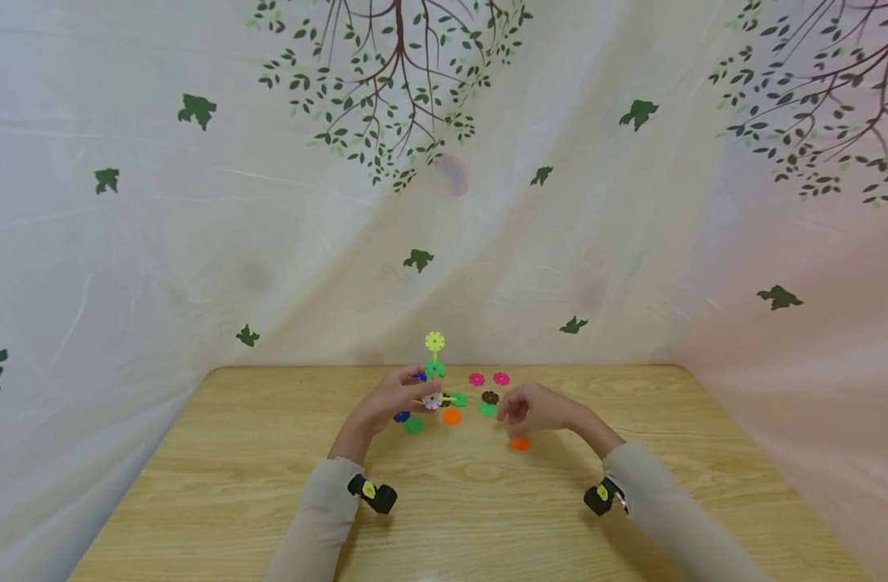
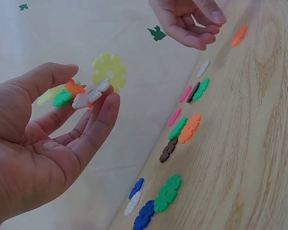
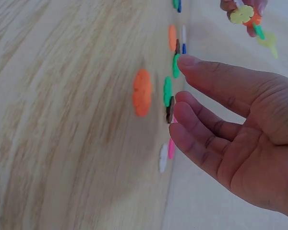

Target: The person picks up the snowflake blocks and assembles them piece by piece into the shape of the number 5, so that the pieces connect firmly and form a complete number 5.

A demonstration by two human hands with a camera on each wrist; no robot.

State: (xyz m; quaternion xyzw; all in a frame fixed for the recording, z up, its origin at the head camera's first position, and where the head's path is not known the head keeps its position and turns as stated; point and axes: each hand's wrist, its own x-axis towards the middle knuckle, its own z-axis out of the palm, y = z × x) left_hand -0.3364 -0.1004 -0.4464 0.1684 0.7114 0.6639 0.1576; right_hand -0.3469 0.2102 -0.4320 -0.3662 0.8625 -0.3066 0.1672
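Note:
My left hand (image 1: 395, 398) is raised over the far part of the table and holds a joined cluster of flower-shaped plastic discs. In the left wrist view, a white disc (image 2: 90, 94) of the cluster sits between thumb and fingertips. Joined with it are a yellow disc (image 2: 109, 71), an orange disc (image 2: 75, 87) and a green disc (image 2: 62, 98). To the right, my right hand (image 1: 537, 406) hovers over the table with its fingers loosely bent and nothing in them. Nearest below that hand lies a loose orange disc (image 3: 142, 93).
Loose discs are scattered on the wooden table (image 1: 444, 501): a second orange disc (image 1: 452, 416), a brown disc (image 2: 168, 150), a dark blue disc (image 2: 144, 215), two pink ones and several others. Behind the table's far edge hangs a pale curtain (image 1: 327, 283) with printed leaves.

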